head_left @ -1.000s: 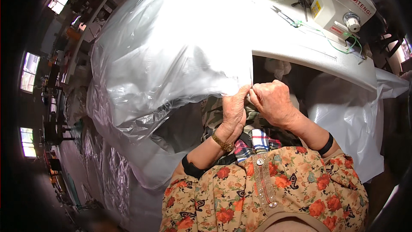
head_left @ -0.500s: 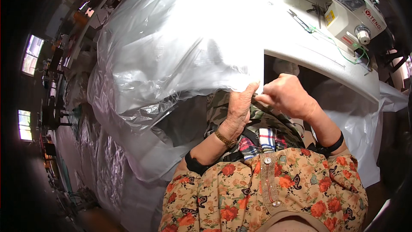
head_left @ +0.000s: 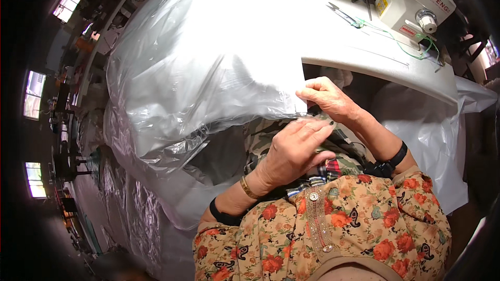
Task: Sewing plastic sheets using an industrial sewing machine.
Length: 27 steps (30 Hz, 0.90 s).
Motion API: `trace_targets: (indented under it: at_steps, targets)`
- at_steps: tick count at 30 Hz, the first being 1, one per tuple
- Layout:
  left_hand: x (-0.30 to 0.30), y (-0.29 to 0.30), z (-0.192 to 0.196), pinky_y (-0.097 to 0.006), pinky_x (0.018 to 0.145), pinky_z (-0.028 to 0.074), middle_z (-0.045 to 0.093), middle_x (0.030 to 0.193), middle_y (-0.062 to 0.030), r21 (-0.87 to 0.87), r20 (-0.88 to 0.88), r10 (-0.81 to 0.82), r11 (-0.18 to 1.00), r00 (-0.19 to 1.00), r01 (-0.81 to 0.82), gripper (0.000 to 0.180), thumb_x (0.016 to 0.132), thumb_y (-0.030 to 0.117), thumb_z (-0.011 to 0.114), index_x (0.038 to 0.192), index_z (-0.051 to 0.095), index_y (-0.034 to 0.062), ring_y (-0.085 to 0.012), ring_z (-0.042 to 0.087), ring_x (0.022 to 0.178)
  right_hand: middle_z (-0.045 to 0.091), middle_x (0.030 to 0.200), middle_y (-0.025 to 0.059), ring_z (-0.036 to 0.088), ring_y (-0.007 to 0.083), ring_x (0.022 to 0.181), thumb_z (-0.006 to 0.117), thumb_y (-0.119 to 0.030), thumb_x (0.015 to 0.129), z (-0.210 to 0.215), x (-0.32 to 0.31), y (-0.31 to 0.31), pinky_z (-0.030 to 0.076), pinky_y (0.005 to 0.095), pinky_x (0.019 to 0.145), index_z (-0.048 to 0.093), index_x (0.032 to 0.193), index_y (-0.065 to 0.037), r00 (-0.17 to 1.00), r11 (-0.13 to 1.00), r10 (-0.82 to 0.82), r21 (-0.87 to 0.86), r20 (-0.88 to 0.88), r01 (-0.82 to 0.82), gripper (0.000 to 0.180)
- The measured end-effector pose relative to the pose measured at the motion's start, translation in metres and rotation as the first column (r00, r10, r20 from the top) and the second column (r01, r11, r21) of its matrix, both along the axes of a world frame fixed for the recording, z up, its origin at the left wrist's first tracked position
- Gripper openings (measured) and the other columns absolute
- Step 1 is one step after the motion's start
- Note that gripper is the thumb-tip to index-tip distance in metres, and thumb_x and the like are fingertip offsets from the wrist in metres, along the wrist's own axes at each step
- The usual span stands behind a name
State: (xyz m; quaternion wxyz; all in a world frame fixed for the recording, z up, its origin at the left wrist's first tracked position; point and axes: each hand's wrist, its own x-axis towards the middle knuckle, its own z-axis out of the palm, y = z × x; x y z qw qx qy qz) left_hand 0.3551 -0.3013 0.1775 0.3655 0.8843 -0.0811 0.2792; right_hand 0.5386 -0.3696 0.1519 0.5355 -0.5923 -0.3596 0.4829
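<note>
A large translucent white plastic sheet (head_left: 192,93) spreads over the table and hangs down in front of me, with a glossy, crinkled lower edge. My right hand (head_left: 330,99) pinches its right edge near the lower corner, thumb against fingertips. Just below that corner, my left hand (head_left: 299,148) is open. Its fingers stretch to the right and the thumb stands apart, with nothing visible in it. Beneath both hands is camouflage cloth (head_left: 260,135) over my lap.
A white sewing machine (head_left: 406,13) stands at the far right on the pale table (head_left: 385,67). Thread snips (head_left: 344,15) and loose green thread (head_left: 401,41) lie before it. More plastic sheeting hangs at right (head_left: 422,130) and bunches at lower left (head_left: 135,203).
My left hand has let go of the sheet's corner and moved down toward me, its fingers stretching out. My right hand has shifted up and left onto the sheet's edge.
</note>
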Motion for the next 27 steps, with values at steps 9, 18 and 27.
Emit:
trace_targets:
  at_steps: [9, 18, 27]
  targets:
    - [0.011, 0.05, -0.05, -0.042, 0.083, 0.053, 0.066, 0.11, -0.0126, 0.332, 0.326, 0.215, 0.886, 0.921, -0.325, 0.025, 0.08, -0.003, 0.07, 0.104, 0.071, 0.0016, -0.0313, 0.066, 0.099, 0.066, 0.084, -0.0007, 0.059, 0.0063, 0.076, 0.063, -0.028, 0.1, -0.007, -0.019, -0.003, 0.049, 0.0235, 0.069, 0.07, 0.095, -0.003, 0.942, 0.994, -0.02, 0.094, -0.335, 0.055, 0.027]
    - [0.014, 0.051, -0.047, -0.046, 0.092, 0.052, 0.07, 0.102, -0.01, 0.341, 0.284, 0.227, 0.884, 0.932, -0.319, 0.015, 0.082, 0.0, 0.066, 0.096, 0.068, 0.0023, -0.0296, 0.068, 0.099, 0.063, 0.057, 0.0114, 0.062, 0.0339, 0.052, 0.062, -0.033, 0.095, 0.044, 0.037, 0.029, 0.051, 0.0414, 0.054, 0.069, 0.08, -0.005, 0.18, 0.983, -0.184, 0.178, 0.966, 0.047, 0.032]
    - [0.014, 0.048, -0.047, -0.046, 0.102, 0.045, 0.07, 0.099, -0.0075, 0.246, 0.217, 0.249, 0.922, 0.944, -0.3, 0.014, 0.082, -0.001, 0.065, 0.094, 0.067, 0.005, -0.0259, 0.069, 0.099, 0.065, 0.11, 0.0124, 0.058, 0.0304, 0.109, 0.067, -0.029, 0.09, 0.053, 0.122, 0.095, 0.045, 0.0446, 0.095, 0.067, 0.104, -0.004, 0.095, 0.977, -0.21, 0.207, 0.973, 0.044, 0.028]
